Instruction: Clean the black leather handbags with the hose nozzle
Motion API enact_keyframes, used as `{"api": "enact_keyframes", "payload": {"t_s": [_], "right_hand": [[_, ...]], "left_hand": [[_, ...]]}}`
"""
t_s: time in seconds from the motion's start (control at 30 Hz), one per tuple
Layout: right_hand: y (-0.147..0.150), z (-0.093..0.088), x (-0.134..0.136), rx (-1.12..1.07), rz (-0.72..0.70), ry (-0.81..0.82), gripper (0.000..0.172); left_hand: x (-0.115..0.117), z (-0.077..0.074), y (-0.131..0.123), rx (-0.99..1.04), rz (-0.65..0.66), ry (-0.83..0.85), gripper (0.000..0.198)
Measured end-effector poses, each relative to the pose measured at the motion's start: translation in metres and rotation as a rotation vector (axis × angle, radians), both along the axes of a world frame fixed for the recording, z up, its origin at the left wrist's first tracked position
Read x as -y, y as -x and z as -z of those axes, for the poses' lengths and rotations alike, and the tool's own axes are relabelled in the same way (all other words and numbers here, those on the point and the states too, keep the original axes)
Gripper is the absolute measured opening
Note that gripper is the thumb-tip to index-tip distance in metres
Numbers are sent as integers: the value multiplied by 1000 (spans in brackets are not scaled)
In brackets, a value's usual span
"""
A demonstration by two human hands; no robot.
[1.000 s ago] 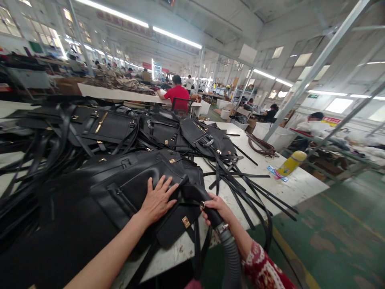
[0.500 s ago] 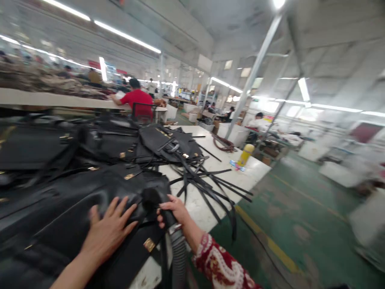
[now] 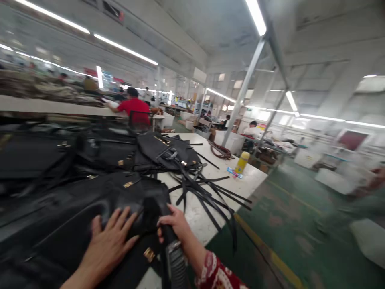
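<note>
Compared with a second ago, the view has swung rightward, so the hands, the black bag [image 3: 72,216] and a co-worker all sit farther left in it. Nearest, a grey ribbed hose [image 3: 177,265] rises from the lower edge to a black tube [image 3: 169,233], which the right hand [image 3: 177,225] has its grip wrapped around, fingers curled about it. From that grip the bag lies to the left and forward, on the near part of the counter [image 3: 194,222]; its long axis seems to run crosswise, from beyond the left edge of view to its right end by the tube. Blur and black on black hide whether the tube's mouth touches the leather or stands just over it. The right hand is nearer that end, while the left hand [image 3: 108,239] lies palm down farther along the bag, fingers spread, grasping nothing. Between the hands, toward the person, shows a gold clasp [image 3: 149,254]. Beyond lie more black bags [image 3: 150,151] and, to their right, a tangle of loose straps [image 3: 204,197]. Farther off stand a yellow bottle [image 3: 242,162] and a brown coil [image 3: 222,153], then the co-worker in a red shirt [image 3: 135,109] at another work surface.
</note>
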State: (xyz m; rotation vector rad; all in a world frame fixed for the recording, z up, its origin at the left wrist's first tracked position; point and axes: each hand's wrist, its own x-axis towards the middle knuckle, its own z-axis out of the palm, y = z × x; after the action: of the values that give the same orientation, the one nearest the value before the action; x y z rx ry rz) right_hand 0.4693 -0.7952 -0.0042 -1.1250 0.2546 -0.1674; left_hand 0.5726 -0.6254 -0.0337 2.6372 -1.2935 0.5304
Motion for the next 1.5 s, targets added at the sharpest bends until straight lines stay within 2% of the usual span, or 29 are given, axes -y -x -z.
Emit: {"api": "enact_keyframes", "payload": {"t_s": [0.07, 0.17, 0.2, 0.23, 0.3, 0.37, 0.47, 0.63, 0.83, 0.97, 1.1, 1.2, 1.27, 1.4, 1.5], "right_hand": [[-4, -10, 1, 21, -24, 30, 64], [-6, -27, 3, 39, -119, 92, 63], [-7, -34, 2, 38, -154, 116, 64], [-9, -41, 1, 35, -189, 141, 64], [-19, -54, -4, 24, -255, 189, 63], [-38, -62, -11, 9, -311, 227, 59], [-79, -64, -20, -28, -387, 268, 46], [-144, -57, -28, -162, -506, 334, 16], [-188, -61, -41, -222, -508, 362, 20], [-191, -71, -40, -169, -457, 352, 21], [-163, -78, -28, -142, -484, 344, 14], [-137, -72, -24, -172, -540, 346, 14], [-130, -63, -27, -193, -550, 344, 14], [-153, -49, -44, -202, -476, 342, 17], [-184, -52, -58, -194, -380, 347, 21]], "left_hand": [[-24, -6, 11, -38, 35, -78, 58], [-37, -13, 15, -109, 148, -116, 58], [-40, -15, 13, -110, 136, -107, 56], [-42, -16, 10, -95, 81, -88, 54], [-48, -15, 1, -30, -113, -28, 54], [-52, -13, -7, 32, -274, 22, 57], [-55, -7, -12, 40, -305, 22, 59], [-55, -5, -11, -15, -308, 24, 55], [-57, -5, -11, -33, -303, 64, 56], [-58, -4, -11, -32, -289, 61, 56], [-59, -2, -11, -46, -287, 80, 58], [-60, -1, -12, -60, -286, 95, 58], [-61, -1, -12, -76, -284, 97, 58], [-61, -2, -12, -86, -283, 104, 58], [-62, -2, -10, -73, -283, 105, 58]]}}
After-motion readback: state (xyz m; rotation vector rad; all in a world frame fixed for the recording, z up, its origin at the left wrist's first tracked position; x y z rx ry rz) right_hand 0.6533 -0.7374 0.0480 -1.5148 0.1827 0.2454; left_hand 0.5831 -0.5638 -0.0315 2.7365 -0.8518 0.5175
